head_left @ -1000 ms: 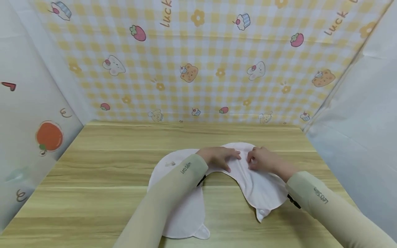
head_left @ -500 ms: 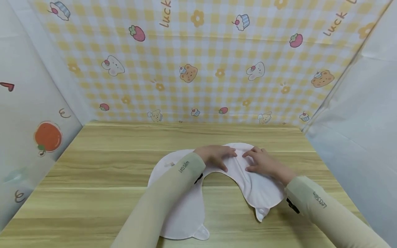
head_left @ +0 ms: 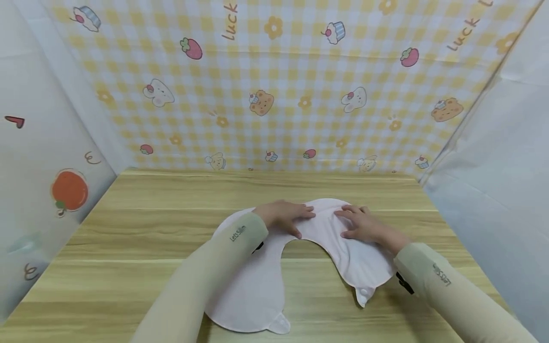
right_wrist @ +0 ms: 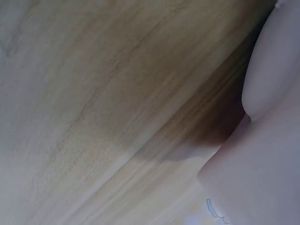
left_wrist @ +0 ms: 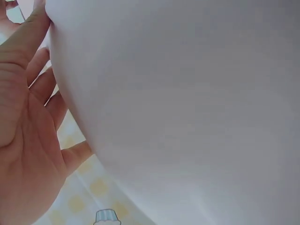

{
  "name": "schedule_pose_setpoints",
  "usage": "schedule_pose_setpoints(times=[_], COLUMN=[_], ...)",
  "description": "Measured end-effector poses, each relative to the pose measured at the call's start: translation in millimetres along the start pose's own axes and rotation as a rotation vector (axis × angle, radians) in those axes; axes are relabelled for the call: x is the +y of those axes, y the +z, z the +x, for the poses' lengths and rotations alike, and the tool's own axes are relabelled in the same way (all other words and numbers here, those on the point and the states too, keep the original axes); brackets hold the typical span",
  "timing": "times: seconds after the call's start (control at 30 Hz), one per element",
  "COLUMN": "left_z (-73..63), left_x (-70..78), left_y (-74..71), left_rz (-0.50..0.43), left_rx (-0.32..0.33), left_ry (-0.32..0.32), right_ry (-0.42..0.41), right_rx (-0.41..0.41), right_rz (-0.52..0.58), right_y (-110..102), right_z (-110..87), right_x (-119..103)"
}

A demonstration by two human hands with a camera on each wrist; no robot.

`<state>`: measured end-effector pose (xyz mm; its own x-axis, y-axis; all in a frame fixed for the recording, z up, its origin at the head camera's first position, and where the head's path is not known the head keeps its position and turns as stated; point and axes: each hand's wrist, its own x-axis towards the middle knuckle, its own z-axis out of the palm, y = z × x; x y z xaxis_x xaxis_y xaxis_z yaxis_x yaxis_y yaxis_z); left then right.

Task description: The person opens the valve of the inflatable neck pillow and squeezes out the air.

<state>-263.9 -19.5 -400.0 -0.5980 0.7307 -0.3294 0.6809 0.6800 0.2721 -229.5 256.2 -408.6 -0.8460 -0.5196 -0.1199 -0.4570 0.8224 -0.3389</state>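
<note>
A pale pink U-shaped fabric neck pillow [head_left: 253, 295] lies on the wooden table, its ends toward the person. At each end is a small tab with a snap, the left tab [head_left: 279, 324] and the right tab [head_left: 364, 295]. My left hand [head_left: 285, 214] rests on the top of the curve, fingers spread. In the left wrist view the fingers lie along the edge of the pillow. My right hand [head_left: 364, 226] touches the right arm of the U with parted, slightly bent fingers, beside wrinkles in the fabric. The right wrist view shows pale pink fabric [right_wrist: 262, 159] but no fingers.
The wooden table [head_left: 128, 228] runs back to a yellow checked backdrop [head_left: 279, 71] printed with cartoon figures. White side sheets, left [head_left: 38, 133] and right [head_left: 506, 157], border it. Beige sleeves cover both arms, and the left one overlaps the pillow's left arm.
My left hand has slid left along the top of the curve. My right hand's pinched fingers have parted, and the hand stays on the wrinkled part. The pillow keeps nearly the same place.
</note>
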Motion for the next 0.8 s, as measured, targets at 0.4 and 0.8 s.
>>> schedule_pose_setpoints(times=[0.4,0.8], left_z=[-20.2,-40.5], left_x=[-13.6,-24.6], left_y=[7.9,12.0], left_rz=[0.002,0.066], left_rx=[-0.005,-0.041], left_ry=[-0.017,-0.053], right_ry=[-0.036,0.009], right_rx=[-0.131,-0.254], right_rz=[0.013,0.007], right_y=[-9.2,-17.6], right_z=[5.7,10.9], right_x=[-2.6,-7.5])
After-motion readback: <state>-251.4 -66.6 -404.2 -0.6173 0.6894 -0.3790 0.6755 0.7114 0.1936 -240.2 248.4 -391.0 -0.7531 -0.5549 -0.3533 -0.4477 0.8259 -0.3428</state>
